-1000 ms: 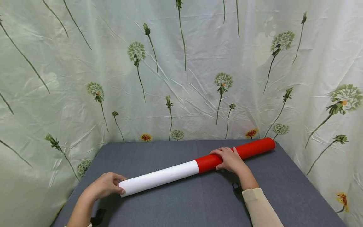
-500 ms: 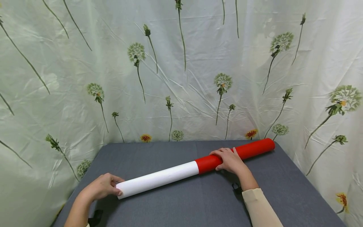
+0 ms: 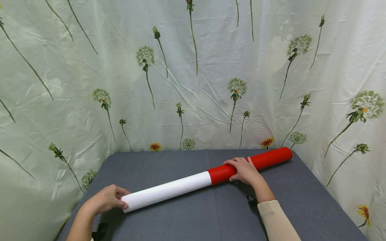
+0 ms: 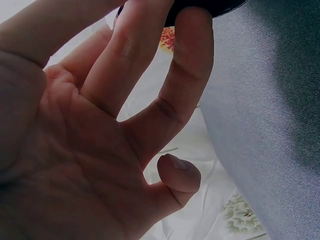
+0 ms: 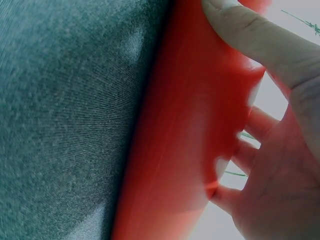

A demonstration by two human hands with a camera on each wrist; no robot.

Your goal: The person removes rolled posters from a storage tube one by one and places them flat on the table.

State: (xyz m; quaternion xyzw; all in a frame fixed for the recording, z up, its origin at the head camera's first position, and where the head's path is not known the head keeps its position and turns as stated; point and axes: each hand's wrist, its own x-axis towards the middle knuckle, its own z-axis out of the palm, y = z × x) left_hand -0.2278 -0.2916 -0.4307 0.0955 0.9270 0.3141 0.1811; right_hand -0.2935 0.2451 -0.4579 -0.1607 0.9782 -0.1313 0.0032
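A long red tube (image 3: 272,158) lies slantwise on the grey cloth, its far end near the table's back right corner. A slimmer white tube (image 3: 169,190) extends from its lower left end, in line with it. My left hand (image 3: 106,200) pinches the white tube's free end between thumb and fingers; in the left wrist view the end appears as a dark edge (image 4: 220,9) at the fingertips. From above, my right hand (image 3: 245,170) grips the red tube, thumb on the near side and fingers over the far side, as the right wrist view also shows.
Grey cloth (image 3: 172,224) covers the table. Behind and beside it hangs a pale curtain (image 3: 199,97) printed with dandelions. A small black device (image 3: 100,231) sits at my left wrist, another dark device (image 3: 252,200) at my right.
My left hand has moved slightly left and toward me with the white tube's end, and more of the white tube now shows. The right hand and the red tube have stayed in place.
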